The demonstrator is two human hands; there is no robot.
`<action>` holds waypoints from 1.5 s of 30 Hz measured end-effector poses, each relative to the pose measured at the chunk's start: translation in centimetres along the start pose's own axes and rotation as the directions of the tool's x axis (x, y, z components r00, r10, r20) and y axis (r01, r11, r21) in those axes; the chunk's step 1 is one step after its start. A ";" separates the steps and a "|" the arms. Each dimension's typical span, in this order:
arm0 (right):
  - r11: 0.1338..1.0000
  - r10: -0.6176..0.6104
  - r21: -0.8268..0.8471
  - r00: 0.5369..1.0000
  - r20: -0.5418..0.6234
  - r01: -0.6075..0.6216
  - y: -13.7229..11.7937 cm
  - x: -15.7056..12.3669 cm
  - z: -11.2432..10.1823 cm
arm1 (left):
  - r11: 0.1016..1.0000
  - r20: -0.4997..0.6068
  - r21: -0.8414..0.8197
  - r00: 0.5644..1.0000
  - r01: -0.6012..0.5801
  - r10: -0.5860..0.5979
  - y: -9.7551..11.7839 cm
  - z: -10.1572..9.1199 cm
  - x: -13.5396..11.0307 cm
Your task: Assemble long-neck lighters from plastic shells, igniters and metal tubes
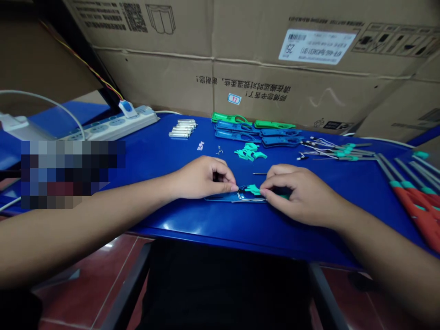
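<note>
Head view: left hand [202, 178] and right hand [299, 195] pinch a blue-and-teal plastic piece [252, 190], cardboard cartons [213, 59] behind, contents hidden.

place: assembly workshop | blue workbench [240, 229] | sorted plastic parts [250, 151] | cardboard cartons [302, 78]

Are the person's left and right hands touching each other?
Apart: the head view shows the left hand and right hand separated, a teal plastic piece between them.
</note>
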State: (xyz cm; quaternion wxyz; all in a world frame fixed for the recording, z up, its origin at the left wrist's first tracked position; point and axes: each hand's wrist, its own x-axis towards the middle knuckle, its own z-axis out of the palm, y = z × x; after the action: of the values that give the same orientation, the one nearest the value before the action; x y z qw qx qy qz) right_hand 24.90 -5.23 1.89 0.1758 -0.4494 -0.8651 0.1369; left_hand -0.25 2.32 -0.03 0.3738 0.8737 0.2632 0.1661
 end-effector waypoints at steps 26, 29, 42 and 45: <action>0.975 -0.151 -0.166 0.988 -0.006 0.148 0.5 2.2 1.1 | 0.991 -0.039 0.015 0.990 0.136 -0.135 0.5 1.0 0.1; 0.979 0.025 -0.198 0.991 -0.128 -0.051 0.7 1.1 -0.3 | 0.987 -0.010 -0.009 0.987 0.161 -0.161 0.5 1.0 0.3; 0.999 0.012 0.044 0.999 0.032 -0.013 -1.6 0.4 1.8 | 0.996 0.039 0.034 0.996 0.080 -0.081 0.8 0.7 0.1; 0.995 0.070 0.071 0.996 0.063 -0.074 -1.3 0.5 1.8 | 0.997 0.040 0.038 0.997 0.065 -0.066 0.7 0.7 0.1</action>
State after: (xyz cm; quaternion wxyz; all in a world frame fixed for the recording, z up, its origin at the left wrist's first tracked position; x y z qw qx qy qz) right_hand 22.90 -5.69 0.94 0.1609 -0.4692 -0.8476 0.1886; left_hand 0.38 1.59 0.05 0.3681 0.8746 0.2870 0.1310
